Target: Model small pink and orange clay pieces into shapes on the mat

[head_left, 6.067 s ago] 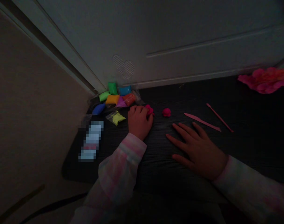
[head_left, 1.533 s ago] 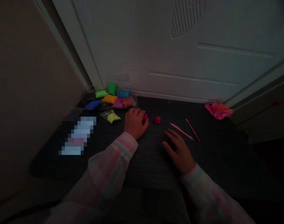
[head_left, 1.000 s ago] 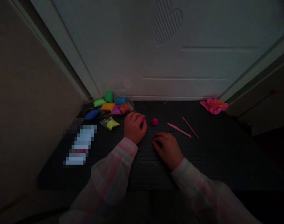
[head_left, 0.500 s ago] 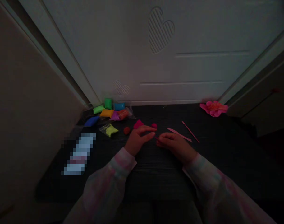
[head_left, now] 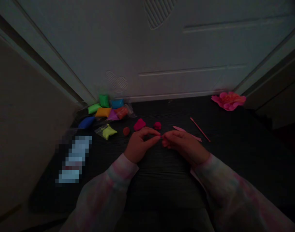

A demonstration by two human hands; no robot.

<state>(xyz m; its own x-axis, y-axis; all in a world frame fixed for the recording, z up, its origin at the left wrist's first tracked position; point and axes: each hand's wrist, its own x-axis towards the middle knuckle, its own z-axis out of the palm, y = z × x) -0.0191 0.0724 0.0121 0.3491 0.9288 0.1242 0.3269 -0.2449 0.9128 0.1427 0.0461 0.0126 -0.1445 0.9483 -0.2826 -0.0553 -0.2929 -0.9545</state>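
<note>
In dim light my left hand [head_left: 139, 145] and my right hand [head_left: 182, 145] meet fingertip to fingertip above a dark mat [head_left: 234, 154], both pinching a tiny pink clay piece [head_left: 161, 137]. Just beyond them on the mat lie a flat pink clay lump [head_left: 139, 124], a pink clay ball [head_left: 157, 125] and a small red clay bit [head_left: 126, 130]. Two pink modelling tools lie to the right: a flat blade [head_left: 186, 132] partly behind my right hand, and a thin stick [head_left: 200, 129].
Several coloured clay packets [head_left: 105, 109] are heaped at the mat's far left, with a yellow packet [head_left: 106, 131] nearer. A pink clay flower [head_left: 228, 100] sits at the far right. A white door [head_left: 162, 48] closes off the back.
My left hand lifted off the pink lump, uncovering it and the red bit. My right hand picked a tiny clay piece off the mat, and both hands came together pinching it.
</note>
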